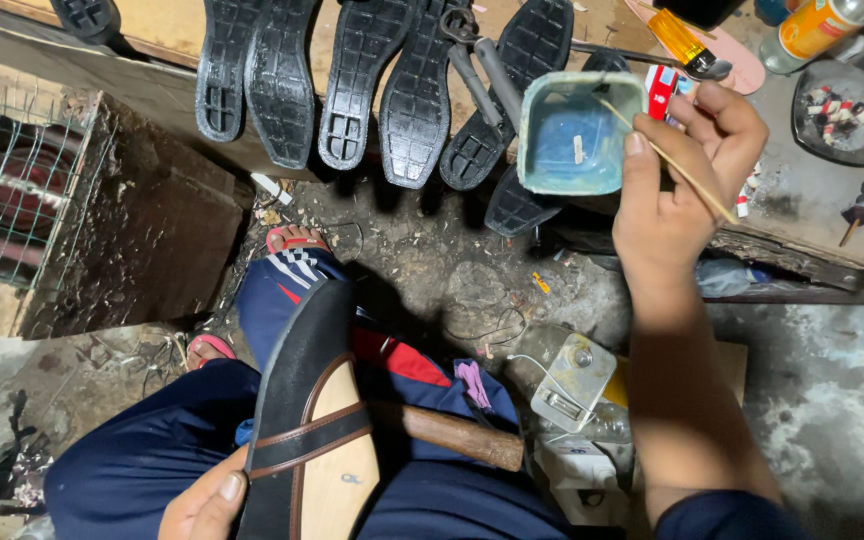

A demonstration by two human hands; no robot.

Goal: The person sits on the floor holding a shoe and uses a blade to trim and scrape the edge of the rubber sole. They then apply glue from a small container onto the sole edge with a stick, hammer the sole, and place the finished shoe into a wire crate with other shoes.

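My right hand [687, 165] is raised, fingers pinched shut around a thin wooden stick [667, 155] whose tip dips into a small square teal container [572, 135] of blue glue. That container sits at the workbench edge, just beside a row of black rubber soles [352, 80].

Well below the container, across my lap, lies a black sandal [307, 420] with a tan insole and brown strap. Its long axis runs from my body up toward the container. My left hand [207, 505] is nearer, gripping the sandal's near edge, thumb on top. A wooden handle [452, 435] sticks out from under the sandal.
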